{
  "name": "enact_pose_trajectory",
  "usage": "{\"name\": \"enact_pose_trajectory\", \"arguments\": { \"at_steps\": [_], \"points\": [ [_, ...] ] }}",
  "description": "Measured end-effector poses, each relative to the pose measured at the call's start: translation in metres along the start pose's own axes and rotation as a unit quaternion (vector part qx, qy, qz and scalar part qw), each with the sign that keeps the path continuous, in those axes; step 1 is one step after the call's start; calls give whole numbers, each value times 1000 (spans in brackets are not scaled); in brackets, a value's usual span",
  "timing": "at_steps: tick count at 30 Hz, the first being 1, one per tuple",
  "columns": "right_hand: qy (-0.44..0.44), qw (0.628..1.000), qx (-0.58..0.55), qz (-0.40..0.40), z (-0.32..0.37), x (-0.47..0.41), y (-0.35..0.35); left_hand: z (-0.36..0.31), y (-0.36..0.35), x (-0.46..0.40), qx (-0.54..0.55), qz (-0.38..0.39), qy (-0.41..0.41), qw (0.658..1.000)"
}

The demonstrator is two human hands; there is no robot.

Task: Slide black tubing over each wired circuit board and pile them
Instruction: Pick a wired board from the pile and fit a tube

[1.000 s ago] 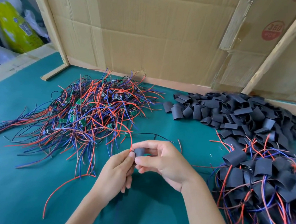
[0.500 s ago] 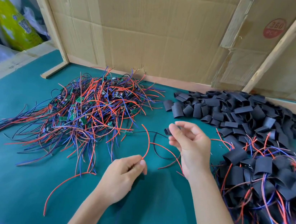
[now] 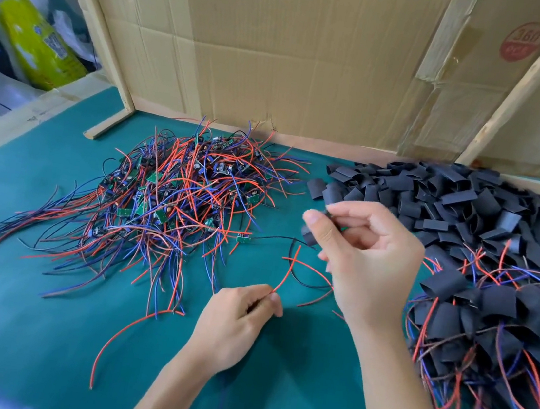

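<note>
A tangled heap of bare wired circuit boards [image 3: 173,198] with red, blue and black leads lies on the green mat at left centre. Loose black tubing pieces [image 3: 441,196] are heaped at the back right. Sleeved boards [image 3: 500,324] are piled at the near right. My right hand [image 3: 365,251] is raised over the mat, fingers pinched on a black tube piece [image 3: 309,236] with a board partly inside it. My left hand [image 3: 236,316] pinches the ends of that board's red wire [image 3: 286,275], which arcs up toward my right hand.
A cardboard wall with wooden battens [image 3: 301,57] closes the back of the bench. A wooden edge strip [image 3: 28,124] runs along the left side, with a yellow bag [image 3: 39,43] and plastic bags beyond it. A single long red wire [image 3: 128,330] lies loose near the front.
One second ago both hands met at the tube piece. They have since drawn apart: my right hand rose toward the back right with the tube, my left stayed low holding the wire ends.
</note>
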State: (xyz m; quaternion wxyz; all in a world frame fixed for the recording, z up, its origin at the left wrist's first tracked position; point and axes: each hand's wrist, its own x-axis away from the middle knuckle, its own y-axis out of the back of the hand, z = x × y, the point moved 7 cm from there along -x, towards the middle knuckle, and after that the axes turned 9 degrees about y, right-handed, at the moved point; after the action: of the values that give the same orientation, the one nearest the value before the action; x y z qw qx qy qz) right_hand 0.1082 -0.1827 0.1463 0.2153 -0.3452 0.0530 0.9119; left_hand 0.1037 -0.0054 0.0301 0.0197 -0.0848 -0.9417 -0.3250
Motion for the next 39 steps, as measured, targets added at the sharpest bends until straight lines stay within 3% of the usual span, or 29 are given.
{"name": "enact_pose_trajectory", "arguments": {
  "at_steps": [5, 7, 11, 14, 17, 21, 26, 30, 34, 39],
  "points": [
    [170, 964, 182, 98, 4, 12, -20, 0, 1, 0, 21, -5, 2, 1000],
    [104, 973, 176, 107, -15, 14, -21, 0, 2, 0, 28, -11, 4, 1000],
    [-111, 977, 101, 152, -56, 30, -32, 2, 4, 1, 47, -23, 1, 999],
    [-189, 967, 25, 170, -68, 44, -43, 5, 5, 3, 84, -12, 9, 996],
    [-241, 958, -26, 152, -75, 48, -44, 6, 7, 3, 199, 6, 31, 979],
    [-280, 956, -89, 24, -86, 36, -20, 17, 8, -1, 355, 52, 55, 932],
    [-274, 952, -126, -47, -91, 28, -6, 21, 10, -2, 381, 44, 51, 922],
    [-292, 949, -116, -19, -94, 35, -14, 23, 13, -3, 402, 3, 48, 914],
    [-311, 944, -82, 69, -93, 50, -34, 24, 13, -4, 390, -10, 54, 919],
    [-269, 953, -36, 137, -85, 50, -41, 23, 11, -4, 344, -3, 59, 937]
  ]
}}
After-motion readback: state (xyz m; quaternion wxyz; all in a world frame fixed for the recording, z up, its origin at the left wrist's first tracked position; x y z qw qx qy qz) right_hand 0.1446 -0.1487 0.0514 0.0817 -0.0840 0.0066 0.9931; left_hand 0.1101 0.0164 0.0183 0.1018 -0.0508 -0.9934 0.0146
